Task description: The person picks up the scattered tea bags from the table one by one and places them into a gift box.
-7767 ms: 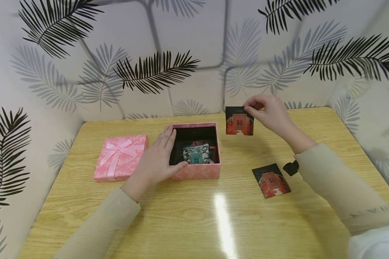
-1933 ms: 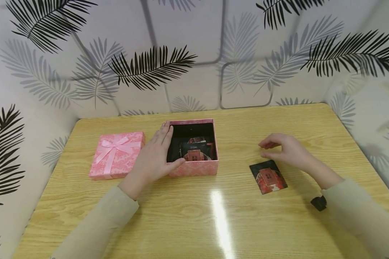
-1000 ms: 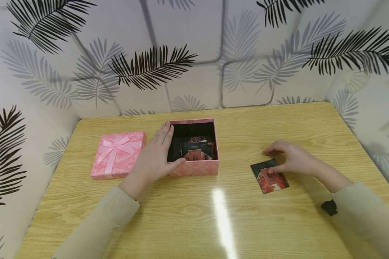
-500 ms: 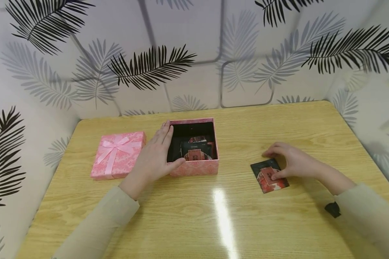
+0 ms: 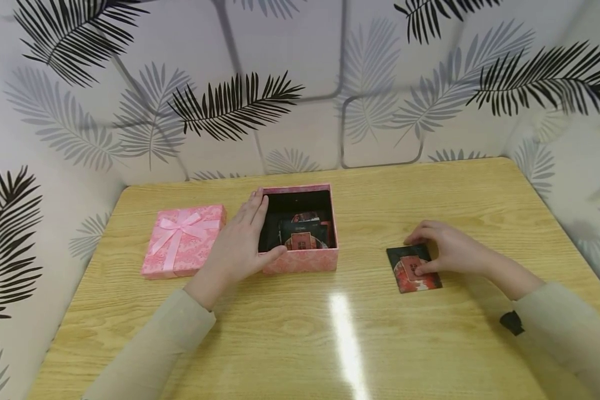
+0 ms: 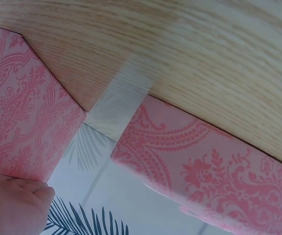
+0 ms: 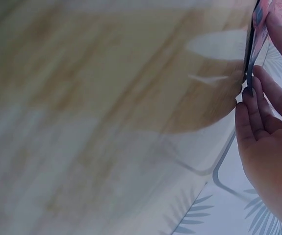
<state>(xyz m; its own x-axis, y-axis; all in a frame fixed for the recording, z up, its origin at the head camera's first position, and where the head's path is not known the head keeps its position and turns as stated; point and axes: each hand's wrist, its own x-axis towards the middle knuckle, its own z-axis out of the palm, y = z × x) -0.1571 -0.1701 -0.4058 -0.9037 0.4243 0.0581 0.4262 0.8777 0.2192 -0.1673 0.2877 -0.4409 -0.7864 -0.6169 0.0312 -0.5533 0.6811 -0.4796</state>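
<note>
In the head view my left hand point(image 5: 237, 244) lies against the left side of the pink patterned box point(image 5: 300, 261), fingers straight along the wall, thumb across the front rim. Inside the box's black interior lie several sachets, one on top black with a red label point(image 5: 301, 241). To the box's right, my right hand point(image 5: 447, 249) pinches a flat black-and-red sachet point(image 5: 399, 258), thumb on its face and fingers at its far edge. In the right wrist view, the sachet point(image 7: 251, 54) shows edge-on between thumb and fingers.
A pink box lid point(image 5: 205, 244) with a ribbon bow stands left of the box, partly behind the left hand. The wooden table point(image 5: 260, 339) ends at a leaf-patterned wall covering point(image 5: 305, 133). A small black object point(image 5: 511, 323) sits at the right cuff.
The sachet held up earlier has left the right hand; a red-labelled one now tops the box's contents. The right hand has come down onto the table sachet, which has turned slightly. The left hand stays.
</note>
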